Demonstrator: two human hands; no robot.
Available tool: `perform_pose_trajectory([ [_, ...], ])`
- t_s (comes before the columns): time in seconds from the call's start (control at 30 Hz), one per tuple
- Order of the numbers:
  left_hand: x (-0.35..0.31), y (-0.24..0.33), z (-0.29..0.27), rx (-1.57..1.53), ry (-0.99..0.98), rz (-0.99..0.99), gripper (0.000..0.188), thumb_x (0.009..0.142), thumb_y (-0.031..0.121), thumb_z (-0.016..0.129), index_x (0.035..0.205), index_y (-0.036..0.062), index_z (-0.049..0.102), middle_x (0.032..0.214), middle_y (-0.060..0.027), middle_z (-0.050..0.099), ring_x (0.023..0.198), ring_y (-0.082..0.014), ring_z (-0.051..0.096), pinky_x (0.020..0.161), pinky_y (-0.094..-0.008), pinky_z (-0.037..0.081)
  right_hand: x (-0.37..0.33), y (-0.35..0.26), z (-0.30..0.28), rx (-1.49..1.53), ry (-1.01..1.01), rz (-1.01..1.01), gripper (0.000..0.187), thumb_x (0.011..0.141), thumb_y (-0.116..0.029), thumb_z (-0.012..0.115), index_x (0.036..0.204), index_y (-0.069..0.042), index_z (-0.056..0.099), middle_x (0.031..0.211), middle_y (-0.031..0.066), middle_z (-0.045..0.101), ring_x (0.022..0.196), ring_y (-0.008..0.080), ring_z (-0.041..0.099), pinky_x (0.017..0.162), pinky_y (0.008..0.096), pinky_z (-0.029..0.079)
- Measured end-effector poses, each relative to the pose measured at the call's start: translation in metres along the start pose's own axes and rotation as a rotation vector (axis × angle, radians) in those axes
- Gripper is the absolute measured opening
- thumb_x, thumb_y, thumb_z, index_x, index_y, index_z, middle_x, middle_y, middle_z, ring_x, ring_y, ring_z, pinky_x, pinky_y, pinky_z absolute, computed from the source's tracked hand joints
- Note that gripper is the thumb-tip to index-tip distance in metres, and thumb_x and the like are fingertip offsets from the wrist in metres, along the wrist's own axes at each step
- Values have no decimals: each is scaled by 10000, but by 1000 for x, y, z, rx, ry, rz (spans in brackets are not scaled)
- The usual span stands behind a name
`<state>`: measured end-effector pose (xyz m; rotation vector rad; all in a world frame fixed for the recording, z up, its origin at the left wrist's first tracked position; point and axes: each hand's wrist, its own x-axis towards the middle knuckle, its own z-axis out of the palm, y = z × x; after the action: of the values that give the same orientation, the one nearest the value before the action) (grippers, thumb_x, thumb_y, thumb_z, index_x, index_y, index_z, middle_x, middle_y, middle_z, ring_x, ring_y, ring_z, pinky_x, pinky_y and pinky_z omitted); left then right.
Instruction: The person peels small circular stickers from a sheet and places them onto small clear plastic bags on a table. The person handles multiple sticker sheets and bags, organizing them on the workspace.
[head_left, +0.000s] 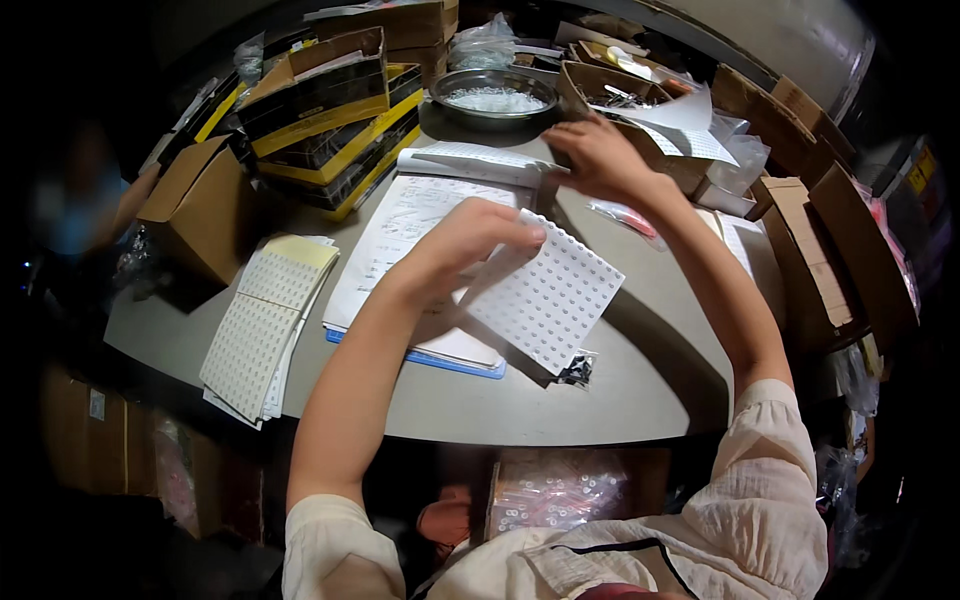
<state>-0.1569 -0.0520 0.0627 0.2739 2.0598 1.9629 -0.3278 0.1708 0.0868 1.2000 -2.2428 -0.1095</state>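
My left hand [475,243] pinches the top corner of a white sheet of small printed stickers [548,300], held tilted over the table. Beneath that hand lies a stack of handwritten papers [390,220] on a blue clipboard [455,368], partly covered by my forearm and the sheet. My right hand [605,158] is raised past the papers' far right corner, near the metal bowl [495,118] and an open carton [610,95]. Its fingers are spread, with nothing seen in them. A small dark packet [577,368] rests by the sheet's lower corner.
A pile of sticker sheets [265,320] lies at the left. Black and yellow boxes [330,120] and a brown carton [195,205] stand behind it. More cartons [815,250] line the right side. A small red packet [630,220] lies below my right wrist.
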Motion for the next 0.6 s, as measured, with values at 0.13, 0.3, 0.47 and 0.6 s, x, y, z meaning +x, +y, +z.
perform_pose_trajectory([
  [0.13, 10, -9, -22, -14, 57, -64, 272, 858, 309, 760, 909, 44, 725, 824, -21, 686, 791, -102, 620, 727, -235, 470, 8, -21, 42, -40, -252, -32, 201, 755, -125, 655, 929, -27, 643, 709, 155, 695, 783, 343, 721, 1141, 507, 391],
  [0.3, 5, -2, -27, -274, 294, -32, 235, 858, 233, 756, 996, 53, 691, 914, -34, 676, 767, -98, 611, 646, -210, 474, -20, -56, 23, -82, 139, -155, 214, 778, -125, 594, 924, 23, 648, 658, 160, 676, 711, 289, 725, 1116, 470, 425],
  [0.47, 8, -12, -32, -417, 317, 31, 404, 854, 197, 707, 1157, -68, 680, 1064, -170, 705, 998, -251, 685, 863, -371, 564, -56, -92, -31, 332, 57, -392, 285, 788, -120, 732, 1063, -44, 720, 1039, 126, 722, 1063, 259, 684, 1274, 560, 208],
  [0.6, 5, -5, -23, -383, 330, 76, 357, 873, 152, 692, 1137, -89, 681, 1041, -157, 708, 913, -228, 700, 782, -312, 579, -79, -74, -59, 752, -23, -286, 236, 816, -107, 742, 1042, -41, 763, 1094, 128, 748, 1114, 262, 682, 1255, 558, 227],
])
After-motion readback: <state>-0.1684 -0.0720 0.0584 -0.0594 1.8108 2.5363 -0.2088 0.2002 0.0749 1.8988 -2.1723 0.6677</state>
